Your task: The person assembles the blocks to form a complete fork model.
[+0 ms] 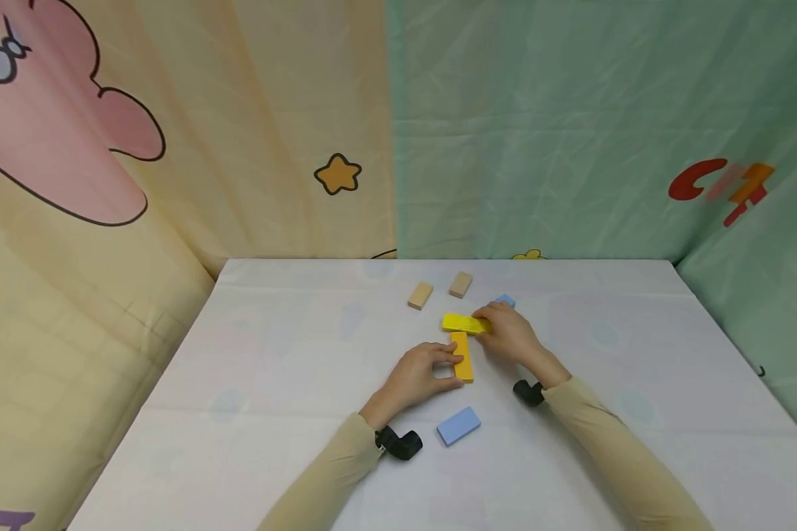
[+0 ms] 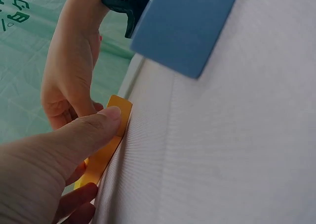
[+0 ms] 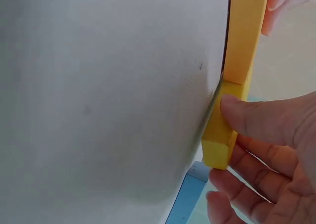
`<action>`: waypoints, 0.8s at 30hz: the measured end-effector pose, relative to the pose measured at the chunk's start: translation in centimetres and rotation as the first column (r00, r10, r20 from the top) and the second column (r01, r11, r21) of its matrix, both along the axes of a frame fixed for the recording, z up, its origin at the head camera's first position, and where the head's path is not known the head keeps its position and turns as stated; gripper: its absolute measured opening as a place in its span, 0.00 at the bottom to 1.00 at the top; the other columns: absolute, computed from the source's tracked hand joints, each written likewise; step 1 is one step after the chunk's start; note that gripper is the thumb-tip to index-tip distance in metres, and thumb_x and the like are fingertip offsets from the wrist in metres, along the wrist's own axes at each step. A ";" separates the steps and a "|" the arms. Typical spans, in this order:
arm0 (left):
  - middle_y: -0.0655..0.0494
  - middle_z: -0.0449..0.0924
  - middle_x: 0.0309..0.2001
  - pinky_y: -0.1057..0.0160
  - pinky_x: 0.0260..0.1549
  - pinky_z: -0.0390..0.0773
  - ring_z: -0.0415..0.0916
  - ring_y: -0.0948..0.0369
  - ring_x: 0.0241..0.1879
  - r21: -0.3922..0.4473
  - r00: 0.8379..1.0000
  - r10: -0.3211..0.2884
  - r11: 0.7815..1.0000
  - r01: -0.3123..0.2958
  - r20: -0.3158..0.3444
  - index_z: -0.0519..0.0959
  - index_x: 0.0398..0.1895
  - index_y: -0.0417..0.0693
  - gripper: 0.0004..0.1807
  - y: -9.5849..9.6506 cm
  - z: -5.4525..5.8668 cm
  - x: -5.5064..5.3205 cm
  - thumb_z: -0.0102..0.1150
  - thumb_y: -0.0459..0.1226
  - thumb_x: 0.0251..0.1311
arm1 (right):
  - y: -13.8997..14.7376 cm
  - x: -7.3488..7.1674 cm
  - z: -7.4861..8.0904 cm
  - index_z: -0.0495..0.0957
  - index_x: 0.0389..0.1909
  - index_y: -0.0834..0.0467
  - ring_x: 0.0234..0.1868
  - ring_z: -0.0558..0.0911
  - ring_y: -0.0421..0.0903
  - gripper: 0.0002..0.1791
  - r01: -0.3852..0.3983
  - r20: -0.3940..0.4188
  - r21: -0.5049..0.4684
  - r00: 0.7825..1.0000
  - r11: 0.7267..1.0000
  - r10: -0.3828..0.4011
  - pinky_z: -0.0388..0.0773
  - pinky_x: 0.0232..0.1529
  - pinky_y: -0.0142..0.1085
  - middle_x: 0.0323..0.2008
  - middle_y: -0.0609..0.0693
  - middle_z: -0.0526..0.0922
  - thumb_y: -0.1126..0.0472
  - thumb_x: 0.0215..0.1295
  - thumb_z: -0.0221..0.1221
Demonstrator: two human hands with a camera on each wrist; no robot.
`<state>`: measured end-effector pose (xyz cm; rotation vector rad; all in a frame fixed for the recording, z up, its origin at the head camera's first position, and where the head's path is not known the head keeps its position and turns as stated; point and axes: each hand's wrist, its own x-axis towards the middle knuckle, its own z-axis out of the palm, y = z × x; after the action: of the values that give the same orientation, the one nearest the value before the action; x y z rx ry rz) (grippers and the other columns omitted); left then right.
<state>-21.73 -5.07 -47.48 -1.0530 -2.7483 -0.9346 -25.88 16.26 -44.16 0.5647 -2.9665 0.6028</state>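
1. Green fabric (image 1: pixel 538 133) and cream fabric (image 1: pixel 259 110) wall off the space we look into, meeting in a vertical seam behind the table and draping down its two sides in soft folds.
2. Before us spreads the table (image 1: pixel 186 413), dressed in a white cloth with faint pastel spots and shallow creases, its straight far edge set against the hangings.
3. A pink cartoon figure (image 1: pixel 60 133), outlined in black, fills the upper left of the cream hanging.
4. Two beige sleeves (image 1: pixel 624 457) reach in from the near side.
5. We see the left hand (image 1: pixel 412 380) pinching the orange block (image 1: pixel 463 369) between thumb and fingers, while the right hand (image 1: pixel 510 335) pinches one end of the yellow block (image 1: pixel 461 323).
6. On the green cloth at right, we note a red-and-orange print (image 1: pixel 720 184).
7. Black wrist-worn devices (image 1: pixel 400 444) jut out at both cuffs.
8. An orange star (image 1: pixel 338 175), printed on the cream panel, hangs above the far edge.
9. At mid-table, the orange block's far end meets the yellow block's near long side.
10. A blue block (image 1: pixel 459 426) lies nearer us; another blue block (image 1: pixel 505 300) is partly hidden behind the right hand.
11. Two small natural-wood blocks (image 1: pixel 421 295) lie apart near the far edge.
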 end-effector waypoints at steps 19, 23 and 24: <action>0.59 0.71 0.61 0.61 0.59 0.64 0.67 0.61 0.60 0.019 0.999 -0.009 1.000 0.008 0.039 0.80 0.54 0.54 0.24 0.1 -0.3 -0.4 0.66 0.50 0.55 | 0.2 -1.6 0.0 0.77 0.47 0.70 0.36 0.74 0.51 0.17 -0.124 0.075 -0.074 0.989 0.990 0.130 0.75 0.43 0.45 0.39 0.58 0.77 0.72 0.55 0.63; 0.59 0.72 0.61 0.61 0.58 0.64 0.68 0.60 0.60 0.016 1.000 -0.008 1.000 0.008 0.028 0.80 0.54 0.54 0.24 0.1 -0.3 -0.4 0.66 0.50 0.55 | 0.1 -1.7 -0.1 0.78 0.47 0.68 0.35 0.74 0.50 0.16 -0.133 0.068 -0.072 0.988 0.988 0.138 0.74 0.42 0.44 0.38 0.57 0.77 0.72 0.56 0.63; 0.59 0.72 0.61 0.61 0.58 0.64 0.68 0.60 0.60 0.014 1.000 -0.007 1.000 0.006 0.026 0.80 0.54 0.54 0.24 0.1 -0.4 -0.4 0.66 0.50 0.55 | 0.1 -1.7 -0.2 0.78 0.47 0.68 0.35 0.73 0.49 0.16 -0.138 0.062 -0.074 0.988 0.988 0.143 0.74 0.41 0.43 0.37 0.57 0.76 0.72 0.56 0.63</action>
<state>-22.17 -5.00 -47.84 -1.0558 -2.7567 -0.9747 -27.61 16.37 -44.31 0.7672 -2.9721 0.7486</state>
